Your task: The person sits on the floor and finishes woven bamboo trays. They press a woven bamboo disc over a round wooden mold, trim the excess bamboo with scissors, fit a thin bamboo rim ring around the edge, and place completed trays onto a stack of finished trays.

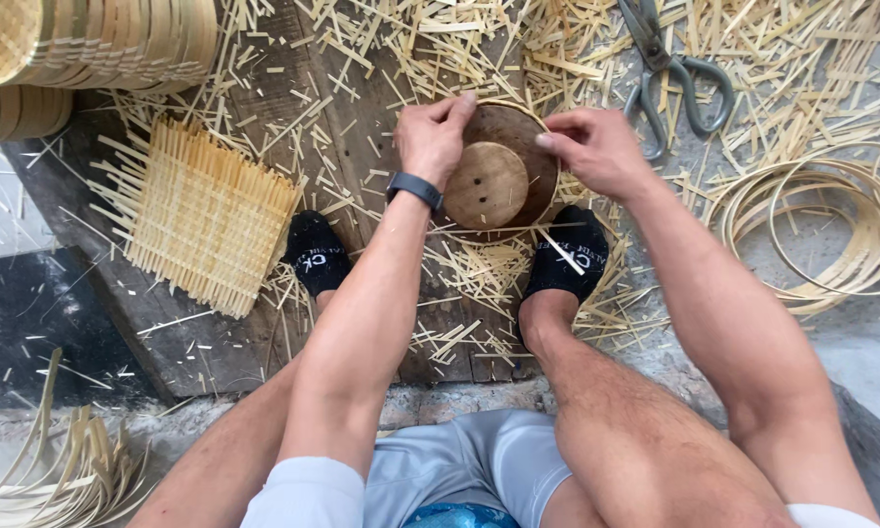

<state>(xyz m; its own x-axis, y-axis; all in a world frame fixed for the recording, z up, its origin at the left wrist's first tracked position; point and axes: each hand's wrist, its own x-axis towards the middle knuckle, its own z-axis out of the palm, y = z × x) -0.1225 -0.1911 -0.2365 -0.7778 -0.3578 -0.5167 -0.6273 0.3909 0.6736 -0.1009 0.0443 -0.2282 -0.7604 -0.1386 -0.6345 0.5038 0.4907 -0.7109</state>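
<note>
Wooden mould [493,176] between both hands.

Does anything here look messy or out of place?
Yes: cut bamboo slivers lie scattered all over the floor around both feet, and the shears lie half among them. The woven mat sits askew with ragged ends.

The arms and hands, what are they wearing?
Both arms are bare, with no gloves. The left hand has a dark band with a small screen, like a fitness tracker, on its wrist. The right hand wears nothing. White short sleeves show at the shoulders.
</note>
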